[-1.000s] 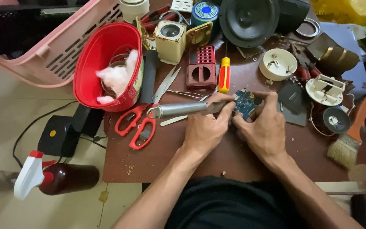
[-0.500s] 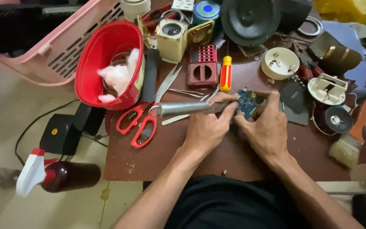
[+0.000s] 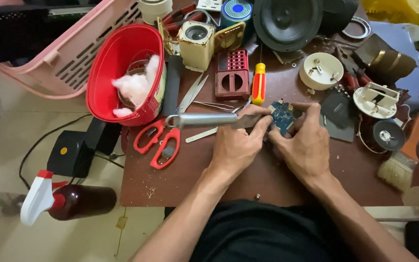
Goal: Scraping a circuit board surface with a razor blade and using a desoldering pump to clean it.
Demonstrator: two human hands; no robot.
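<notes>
- The left hand is clenched around a metal-handled tool, whose long axis lies level, pointing right toward the blue circuit board.
- The right hand grasps this board from its right side, pressing it on the desk.
- The board sits between both hands, touching each; the tool tip meets its left edge.
- Beyond the board lies a yellow-red screwdriver; red scissors lie far to its left.

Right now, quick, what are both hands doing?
Left hand: closed on a metal-handled tool.
Right hand: closed, gripping a small blue circuit board.
</notes>
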